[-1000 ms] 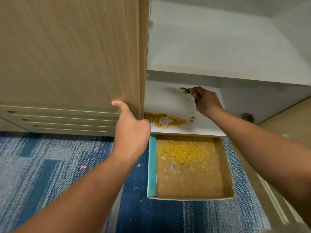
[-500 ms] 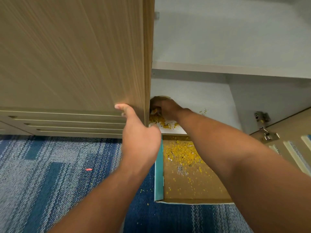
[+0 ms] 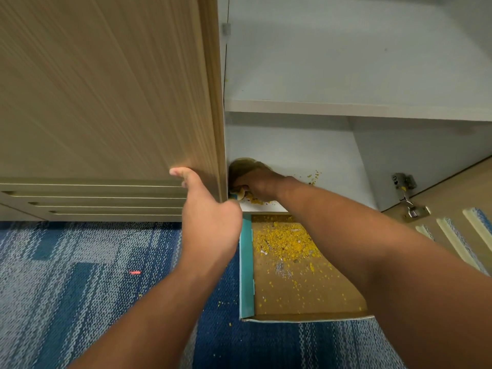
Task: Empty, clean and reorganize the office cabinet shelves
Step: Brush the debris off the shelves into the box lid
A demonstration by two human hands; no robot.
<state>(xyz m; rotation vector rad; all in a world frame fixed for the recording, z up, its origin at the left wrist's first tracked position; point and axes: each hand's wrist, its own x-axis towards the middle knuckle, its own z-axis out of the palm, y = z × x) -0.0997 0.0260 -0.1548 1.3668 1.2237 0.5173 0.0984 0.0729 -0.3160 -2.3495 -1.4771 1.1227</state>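
While the left hand (image 3: 210, 225) still grips the door (image 3: 106, 89), the view has shifted left.

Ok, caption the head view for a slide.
Left hand holds the cabinet door while right hand sweeps yellow crumbs toward the cardboard tray.

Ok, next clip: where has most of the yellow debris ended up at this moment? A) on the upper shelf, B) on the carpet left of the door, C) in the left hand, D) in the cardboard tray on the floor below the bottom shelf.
D: the thickest spread of yellow crumbs lies inside the cardboard tray.
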